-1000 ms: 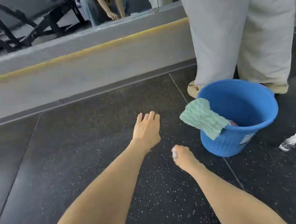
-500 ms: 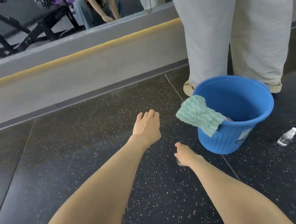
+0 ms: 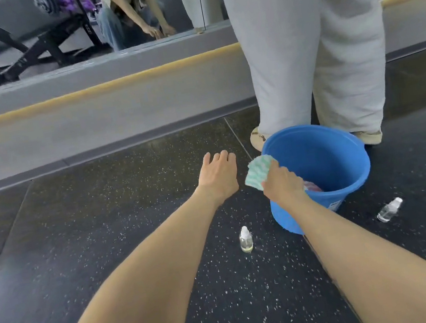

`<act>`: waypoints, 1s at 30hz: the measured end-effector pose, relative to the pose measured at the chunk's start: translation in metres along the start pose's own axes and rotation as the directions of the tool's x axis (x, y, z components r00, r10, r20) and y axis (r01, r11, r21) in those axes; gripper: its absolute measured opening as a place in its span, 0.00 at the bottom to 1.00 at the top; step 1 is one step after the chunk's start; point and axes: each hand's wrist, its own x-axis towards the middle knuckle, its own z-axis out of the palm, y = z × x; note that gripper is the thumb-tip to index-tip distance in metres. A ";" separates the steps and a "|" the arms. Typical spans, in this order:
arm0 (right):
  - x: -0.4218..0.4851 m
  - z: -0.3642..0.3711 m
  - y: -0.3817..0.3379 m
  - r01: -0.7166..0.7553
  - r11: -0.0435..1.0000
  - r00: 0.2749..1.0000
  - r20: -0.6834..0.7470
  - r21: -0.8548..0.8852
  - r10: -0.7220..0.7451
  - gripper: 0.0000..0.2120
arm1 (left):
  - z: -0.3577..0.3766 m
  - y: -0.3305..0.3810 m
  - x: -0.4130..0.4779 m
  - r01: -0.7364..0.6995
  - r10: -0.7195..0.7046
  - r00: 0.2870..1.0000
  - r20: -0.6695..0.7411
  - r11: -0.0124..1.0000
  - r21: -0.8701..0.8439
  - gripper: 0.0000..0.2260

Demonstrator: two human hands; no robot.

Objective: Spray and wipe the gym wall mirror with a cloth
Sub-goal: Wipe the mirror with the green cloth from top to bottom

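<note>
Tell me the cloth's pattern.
Green and white wavy stripes on the cloth, seen from the head camera.

One head-worn view looks forward and down, close over the floor (image 3: 108,210); the mirror (image 3: 22,37) lies at twelve o'clock, the bucket (image 3: 330,160) near at one o'clock.

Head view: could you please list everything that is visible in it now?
black speckled rubber floor: one, black, underfoot
blue plastic bucket: one, blue, on the floor
green-and-white striped cloth: one, green and white, over the bucket's near rim
upright small clear bottle: one, transparent, floor between the forearms
lying small clear bottle: one, transparent, floor right of the bucket
wall mirror: one, reflective, top of view
standing person: one, light grey trousers, behind the bucket
left hand: one, open, above the floor
right hand: one, gripping the cloth
</note>
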 end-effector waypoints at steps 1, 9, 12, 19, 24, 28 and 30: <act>0.000 -0.002 0.003 0.012 1.000 0.999 0.032 -0.025 -0.012 0.26 | -0.006 -0.001 0.001 -0.016 0.016 1.000 -0.008 1.000 0.013 0.19; -0.019 -0.145 -0.060 0.162 0.974 0.985 -0.091 0.161 -0.149 0.13 | -0.140 -0.059 -0.005 0.026 -0.027 0.999 -0.033 0.999 -0.039 0.23; -0.029 -0.221 -0.121 0.270 0.933 0.963 -0.055 0.239 -0.265 0.14 | -0.214 -0.094 -0.011 0.056 -0.062 0.996 -0.066 0.995 -0.087 0.23; -0.063 -0.398 -0.292 0.473 0.829 0.869 -0.003 0.297 -0.495 0.15 | -0.415 -0.227 -0.034 0.231 -0.245 0.966 -0.086 0.961 -0.150 0.20; -0.094 -0.525 -0.424 0.566 0.744 0.803 -0.030 0.355 -0.596 0.13 | -0.557 -0.330 -0.047 0.323 -0.350 0.923 -0.159 0.931 -0.172 0.19; -0.107 -0.621 -0.501 0.603 0.701 0.774 -0.068 0.381 -0.629 0.14 | -0.661 -0.397 -0.045 0.333 -0.370 0.902 -0.221 0.924 -0.186 0.16; -0.111 -0.663 -0.535 0.600 0.664 0.768 -0.088 0.446 -0.634 0.16 | -0.713 -0.426 -0.045 0.334 -0.387 0.890 -0.241 0.914 -0.231 0.15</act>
